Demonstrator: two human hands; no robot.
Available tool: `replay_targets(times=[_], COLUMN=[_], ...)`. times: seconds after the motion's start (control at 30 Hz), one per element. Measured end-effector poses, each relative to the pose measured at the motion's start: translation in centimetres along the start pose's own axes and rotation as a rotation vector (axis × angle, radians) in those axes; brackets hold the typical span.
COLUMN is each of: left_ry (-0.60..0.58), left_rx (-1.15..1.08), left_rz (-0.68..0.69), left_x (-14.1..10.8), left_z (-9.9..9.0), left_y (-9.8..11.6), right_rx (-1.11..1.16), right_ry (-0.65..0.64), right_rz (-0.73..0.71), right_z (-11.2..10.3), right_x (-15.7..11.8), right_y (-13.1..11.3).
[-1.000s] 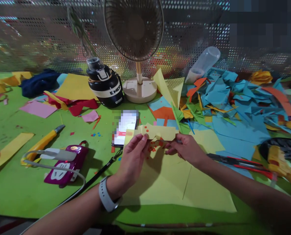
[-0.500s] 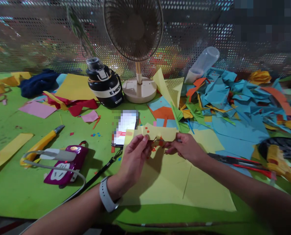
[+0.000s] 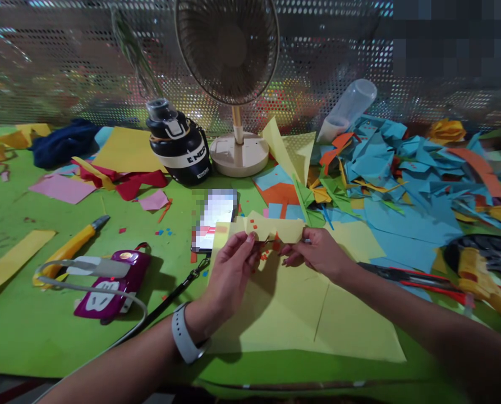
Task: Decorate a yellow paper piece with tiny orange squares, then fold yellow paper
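Note:
A small strip of pale yellow paper [image 3: 271,227] is held up between my hands, with small orange paper squares [image 3: 253,224] on its left part. My left hand [image 3: 229,275] pinches the lower left of the strip between thumb and fingers. My right hand [image 3: 323,253] is closed at its right end, fingertips partly hidden. A small orange scrap [image 3: 276,241] hangs by the strip's lower edge, beside a thin dark tip I cannot make out. Below both hands lies a large pale yellow sheet [image 3: 292,320], with more orange bits above it near my left fingertips.
A lit phone [image 3: 219,216] lies behind my left hand. Left are a purple power bank [image 3: 138,269] and a yellow cutter [image 3: 71,247]. A black bottle [image 3: 178,148] and fan [image 3: 238,154] stand behind. Right are a red-black cutter [image 3: 410,278], yellow tool [image 3: 471,275] and blue scraps [image 3: 376,157].
The view has shifted very slightly. The strip's right part tilts a little differently, showing more of its face; both hands keep their place.

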State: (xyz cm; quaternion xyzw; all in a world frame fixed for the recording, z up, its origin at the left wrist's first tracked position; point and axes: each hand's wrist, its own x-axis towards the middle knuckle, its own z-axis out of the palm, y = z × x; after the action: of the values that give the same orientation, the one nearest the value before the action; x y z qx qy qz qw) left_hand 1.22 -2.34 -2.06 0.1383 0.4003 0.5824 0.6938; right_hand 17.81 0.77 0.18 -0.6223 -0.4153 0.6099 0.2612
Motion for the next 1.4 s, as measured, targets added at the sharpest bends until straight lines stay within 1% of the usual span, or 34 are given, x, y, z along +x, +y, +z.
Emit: replay_targets(times=[0.27, 0.47, 0.93, 1.13, 1.23, 1.4], left_ry=[0.023, 0.007, -0.017, -0.003, -0.022, -0.054], left_rx=[0.001, 0.021, 0.017, 0.017, 0.03, 0.012], left_rz=[-0.026, -0.019, -0.02, -0.02, -0.01, -0.024], left_x=[0.1, 0.1, 0.0, -0.1, -0.2, -0.5], left_z=[-0.1, -0.1, -0.2, 0.0, 0.0, 0.0], left_y=[0.0, 0.0, 0.0, 0.1, -0.1, -0.3], right_rx=[0.012, 0.037, 0.045, 0.013, -0.01, -0.04], right_ry=[-0.012, -0.044, -0.09, -0.086, -0.09, -0.094], right_rz=[-0.001, -0.001, -0.001, -0.019, -0.02, -0.014], right_z=[0.2, -0.2, 0.2, -0.7, -1.2, -1.1], right_x=[0.1, 0.6, 0.9, 0.7, 0.3, -0.1], right_y=[0.1, 0.4, 0.5, 0.3, 0.4, 0.5])
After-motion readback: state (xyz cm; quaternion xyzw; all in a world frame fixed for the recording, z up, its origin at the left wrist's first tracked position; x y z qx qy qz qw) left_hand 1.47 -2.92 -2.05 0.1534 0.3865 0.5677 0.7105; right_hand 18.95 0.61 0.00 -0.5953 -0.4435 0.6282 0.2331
